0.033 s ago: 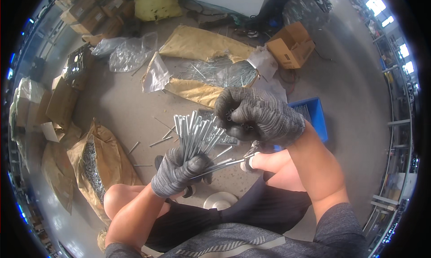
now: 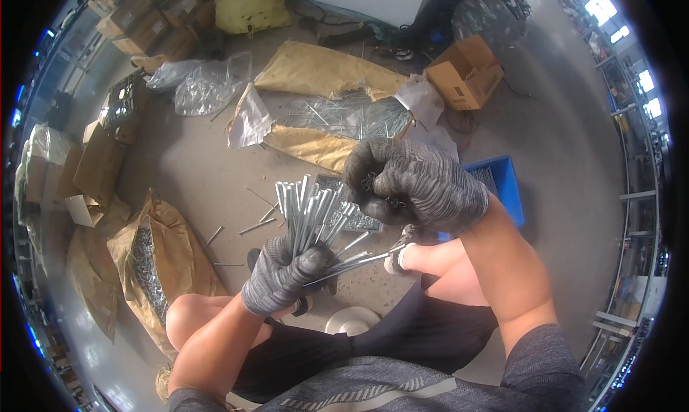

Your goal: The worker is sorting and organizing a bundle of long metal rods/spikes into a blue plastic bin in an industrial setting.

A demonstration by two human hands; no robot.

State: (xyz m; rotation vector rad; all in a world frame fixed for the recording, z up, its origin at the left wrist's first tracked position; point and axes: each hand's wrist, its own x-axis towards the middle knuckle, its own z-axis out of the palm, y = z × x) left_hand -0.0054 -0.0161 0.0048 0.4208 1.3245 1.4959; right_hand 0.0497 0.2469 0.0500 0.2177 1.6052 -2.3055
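My left hand [image 2: 281, 277], in a grey knit glove, is closed around a fanned bundle of thin silvery metal rods [image 2: 307, 214]. Most of them point up and away; a few splay out to the right. My right hand [image 2: 420, 186], gloved the same way, is curled up to the right of the bundle. Small dark ring-like bits [image 2: 369, 182] show at its fingers, too small to name. Below and behind the hands, a tray of small shiny metal parts [image 2: 366, 222] is partly hidden by the rods and the right hand.
Beyond the hands lies a torn paper sack [image 2: 316, 146] of loose rods. A blue bin [image 2: 508, 189] with rods is at right, near an open cardboard box [image 2: 465, 71]. Another brown sack [image 2: 186, 247] of metal parts stands at left. Loose rods [image 2: 257, 225] lie on the floor.
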